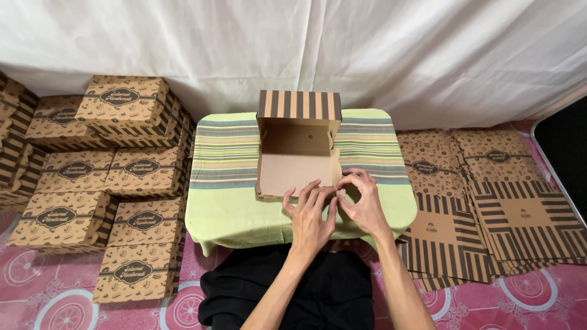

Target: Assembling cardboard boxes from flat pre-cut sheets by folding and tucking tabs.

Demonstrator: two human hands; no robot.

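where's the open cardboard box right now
In the head view, the open box sits centre frame on the striped cloth, its near edge under both hands, between box stacks left and flat cartons right.

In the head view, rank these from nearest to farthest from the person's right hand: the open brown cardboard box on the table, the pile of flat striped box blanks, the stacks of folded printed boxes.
From the right hand:
1. Open brown cardboard box, touched at its front edge, centre of the striped cloth.
2. Pile of flat striped box blanks, on the floor to the right.
3. Stacks of folded printed boxes, far left, beyond the left hand.
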